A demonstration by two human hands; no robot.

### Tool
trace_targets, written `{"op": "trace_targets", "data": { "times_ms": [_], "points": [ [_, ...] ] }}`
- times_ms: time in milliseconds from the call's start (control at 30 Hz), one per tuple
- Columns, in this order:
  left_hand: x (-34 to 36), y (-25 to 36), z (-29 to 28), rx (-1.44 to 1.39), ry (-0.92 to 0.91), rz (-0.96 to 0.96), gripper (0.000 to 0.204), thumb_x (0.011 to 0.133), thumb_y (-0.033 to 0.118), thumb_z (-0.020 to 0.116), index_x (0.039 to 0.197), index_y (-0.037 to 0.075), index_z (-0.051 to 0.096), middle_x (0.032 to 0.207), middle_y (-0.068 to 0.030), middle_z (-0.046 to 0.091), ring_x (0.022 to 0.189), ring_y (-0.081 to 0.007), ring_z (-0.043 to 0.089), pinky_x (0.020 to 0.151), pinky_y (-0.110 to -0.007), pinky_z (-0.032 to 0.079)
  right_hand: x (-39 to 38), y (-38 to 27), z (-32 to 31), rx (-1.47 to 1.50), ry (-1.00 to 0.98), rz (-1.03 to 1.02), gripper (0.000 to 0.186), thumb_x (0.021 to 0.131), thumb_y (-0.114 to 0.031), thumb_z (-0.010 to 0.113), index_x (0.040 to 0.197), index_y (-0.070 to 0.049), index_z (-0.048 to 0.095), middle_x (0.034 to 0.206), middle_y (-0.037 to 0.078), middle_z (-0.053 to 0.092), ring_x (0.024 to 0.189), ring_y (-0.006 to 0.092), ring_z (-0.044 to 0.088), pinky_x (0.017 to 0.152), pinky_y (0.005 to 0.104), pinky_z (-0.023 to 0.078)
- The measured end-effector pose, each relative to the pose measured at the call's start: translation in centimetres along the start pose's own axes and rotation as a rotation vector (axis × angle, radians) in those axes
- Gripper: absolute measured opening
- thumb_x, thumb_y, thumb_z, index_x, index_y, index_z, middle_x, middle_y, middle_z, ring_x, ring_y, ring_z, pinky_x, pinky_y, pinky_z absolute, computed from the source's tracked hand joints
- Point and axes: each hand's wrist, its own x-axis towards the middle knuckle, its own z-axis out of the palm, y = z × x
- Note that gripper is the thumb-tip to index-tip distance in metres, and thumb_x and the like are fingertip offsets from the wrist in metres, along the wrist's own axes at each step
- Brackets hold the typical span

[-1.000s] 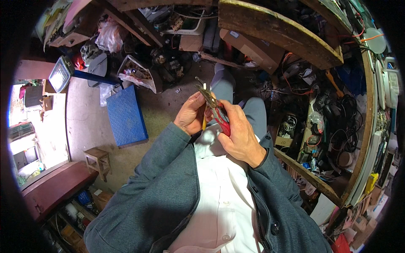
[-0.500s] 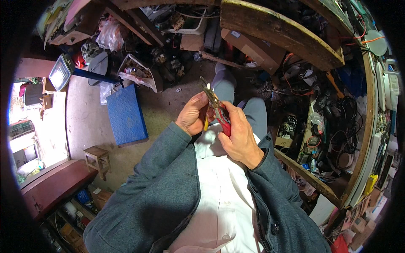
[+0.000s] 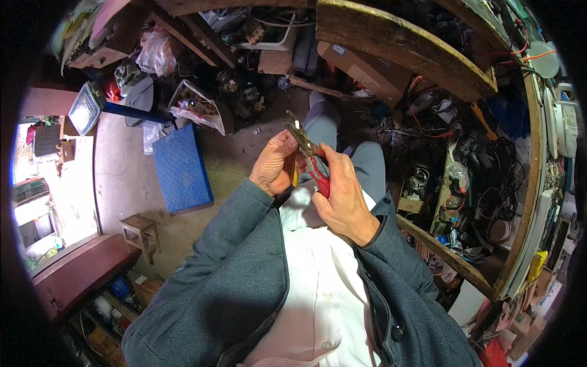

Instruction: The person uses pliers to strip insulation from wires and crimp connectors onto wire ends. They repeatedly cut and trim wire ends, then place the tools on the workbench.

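Observation:
My right hand is wrapped round the red handles of a pair of pliers, whose dark metal jaws point up and away from me. The handles stand apart now. My left hand is closed beside the jaws, thumb and fingers pinching something slim. A small white tip shows by the jaws, and a yellow strip sticks out below the left fingers. Whether these two belong to one piece is hidden by the fingers. Both hands are in front of my white shirt, over my knees.
A blue platform scale stands on the floor at left, near a small wooden stool. An open box of scraps lies beyond it. Wooden shelving runs ahead and right, with tangled cables in it.
The pliers' red handles have spread apart, and their jaws have shifted slightly left. My left hand has moved a little to the left with them.

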Motion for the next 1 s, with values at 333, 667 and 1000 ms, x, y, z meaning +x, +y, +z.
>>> {"op": "trace_targets", "data": {
  "times_ms": [333, 667, 1000],
  "points": [
    [-0.6, 0.5, -0.1, -0.039, -0.111, -0.061, 0.023, 0.098, 0.029, 0.071, 0.106, 0.008, 0.068, 0.085, -0.0043, 0.071, 0.062, -0.0109, 0.06, 0.054, -0.026, 0.051, 0.1, -0.1, -0.3, 0.065, -0.075, 0.007, 0.073, 0.076, -0.003, 0.063, 0.144, 0.008, 0.037, 0.117, 0.028, 0.051, 0.108, 0.0428, 0.054, 0.1, 0.0481, 0.045],
    [-0.5, 0.5, 0.0, -0.02, -0.133, -0.037, 0.022, 0.099, 0.029, 0.07, 0.105, 0.008, 0.068, 0.09, -0.0058, 0.073, 0.064, -0.0111, 0.061, 0.054, -0.027, 0.05, 0.1, 0.2, -0.1, 0.093, -0.044, -0.013, 0.072, 0.075, -0.003, 0.064, 0.141, 0.006, 0.039, 0.113, 0.027, 0.052, 0.103, 0.042, 0.055, 0.096, 0.047, 0.047],
    [-0.8, 0.3, 1.6, 0.474, 0.17, 0.351, 0.012, 0.102, 0.013, 0.064, 0.102, 0.002, 0.069, 0.089, -0.0045, 0.071, 0.068, -0.0101, 0.062, 0.061, -0.026, 0.052, 0.2, 0.3, 0.2, -0.137, 0.009, 0.023, 0.082, 0.075, -0.006, 0.068, 0.149, 0.007, 0.034, 0.124, 0.028, 0.047, 0.115, 0.0428, 0.05, 0.104, 0.0513, 0.039]
  ]
}}
